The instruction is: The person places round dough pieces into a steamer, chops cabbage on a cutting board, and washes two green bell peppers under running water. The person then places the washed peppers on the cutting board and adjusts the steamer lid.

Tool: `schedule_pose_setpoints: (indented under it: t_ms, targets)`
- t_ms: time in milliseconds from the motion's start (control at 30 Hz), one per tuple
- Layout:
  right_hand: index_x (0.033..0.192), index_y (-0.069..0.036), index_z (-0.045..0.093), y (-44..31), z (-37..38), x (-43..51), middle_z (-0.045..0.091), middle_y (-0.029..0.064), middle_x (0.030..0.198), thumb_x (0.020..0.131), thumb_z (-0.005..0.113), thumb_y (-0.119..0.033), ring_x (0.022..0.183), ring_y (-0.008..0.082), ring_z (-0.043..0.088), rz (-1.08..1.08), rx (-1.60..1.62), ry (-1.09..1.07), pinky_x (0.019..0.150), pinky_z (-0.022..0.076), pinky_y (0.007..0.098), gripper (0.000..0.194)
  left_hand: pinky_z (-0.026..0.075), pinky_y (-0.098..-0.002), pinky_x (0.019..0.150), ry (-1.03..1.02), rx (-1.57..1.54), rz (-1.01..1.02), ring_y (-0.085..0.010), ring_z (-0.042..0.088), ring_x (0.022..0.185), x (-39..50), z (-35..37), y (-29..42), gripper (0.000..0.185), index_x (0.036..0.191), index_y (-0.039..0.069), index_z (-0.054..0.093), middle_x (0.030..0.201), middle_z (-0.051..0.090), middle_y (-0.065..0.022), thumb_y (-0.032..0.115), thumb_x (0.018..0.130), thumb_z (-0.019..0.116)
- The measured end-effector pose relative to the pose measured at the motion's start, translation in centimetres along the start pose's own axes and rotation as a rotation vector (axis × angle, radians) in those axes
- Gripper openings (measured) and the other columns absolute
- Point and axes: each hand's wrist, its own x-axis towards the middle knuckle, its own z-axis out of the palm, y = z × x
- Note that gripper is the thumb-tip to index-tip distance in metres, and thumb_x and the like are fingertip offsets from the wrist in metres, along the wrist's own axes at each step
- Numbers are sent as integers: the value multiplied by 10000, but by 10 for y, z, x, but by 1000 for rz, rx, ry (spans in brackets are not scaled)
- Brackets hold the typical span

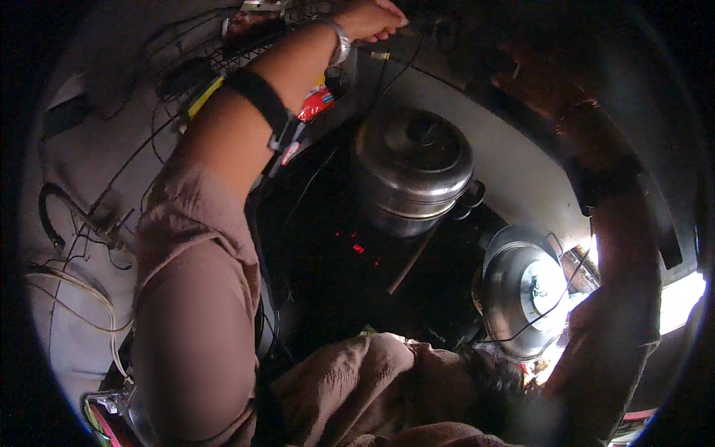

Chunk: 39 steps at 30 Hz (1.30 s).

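Both my arms reach up and forward, past a dark glass cooktop. My left hand (373, 21) is raised at the top centre, its fingers curled together beside a thin dark cord; whether they grip anything does not show. My right hand (525, 78) is in deep shadow at the upper right, and its fingers are hard to make out. Between the arms a lidded steel pot (413, 167) with a dark lid knob stands on the cooktop (335, 296), where red indicator lights glow. A thin stick or handle (414, 258) extends from beside the pot.
A shiny steel basin or lid (525, 302) with a loop handle lies at the cooktop's right. A wire rack (223, 53) and a red and yellow packet (317, 103) are at the upper left. Cables (106, 304) and a curved black hose (50, 207) are along the left.
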Motion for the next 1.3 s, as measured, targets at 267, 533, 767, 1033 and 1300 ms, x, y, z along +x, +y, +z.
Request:
schedule_pose_setpoints:
  t_ms: [267, 533, 767, 1033, 1300]
  targets:
    - [1284, -62, 330, 15, 64, 9, 357, 140, 1312, 719, 639, -227, 1220, 286, 327, 105, -77, -43, 1004, 282, 363, 665, 445, -207, 553, -64, 236, 24, -74, 533, 608, 55, 49, -77, 224, 943, 78, 612, 769, 600, -9, 230, 778, 615]
    - [1286, -53, 327, 40, 111, 73, 332, 152, 1325, 721, 603, -131, 1227, 272, 321, -5, -369, 30, 1000, 284, 364, 634, 464, -318, 762, 184, 678, 84, -232, 583, 851, 67, 71, -85, 285, 1050, 43, 554, 963, 603, -122, 177, 799, 568]
    - [1286, -49, 327, 36, 180, 148, 317, 153, 1333, 739, 565, -155, 1241, 264, 296, -118, -555, 106, 998, 284, 359, 606, 459, -344, 793, 193, 463, 86, -267, 575, 915, 63, 93, -124, 398, 1152, 34, 497, 1049, 571, -172, 217, 803, 549]
    - [1286, -44, 327, 53, 216, 176, 301, 153, 1343, 759, 520, -183, 1256, 255, 269, -122, -755, 190, 996, 284, 354, 578, 443, -371, 825, 528, 408, 323, -329, 552, 914, 114, 98, -176, 339, 1159, 68, 485, 1105, 533, -180, 184, 841, 464]
    - [1286, -44, 331, 70, 225, 163, 291, 135, 1354, 781, 494, -224, 1274, 237, 236, -74, -830, 143, 992, 287, 356, 560, 468, -356, 776, 694, 372, 213, -281, 570, 870, 207, 133, -205, 345, 1116, 81, 506, 1019, 569, -136, 122, 776, 542]
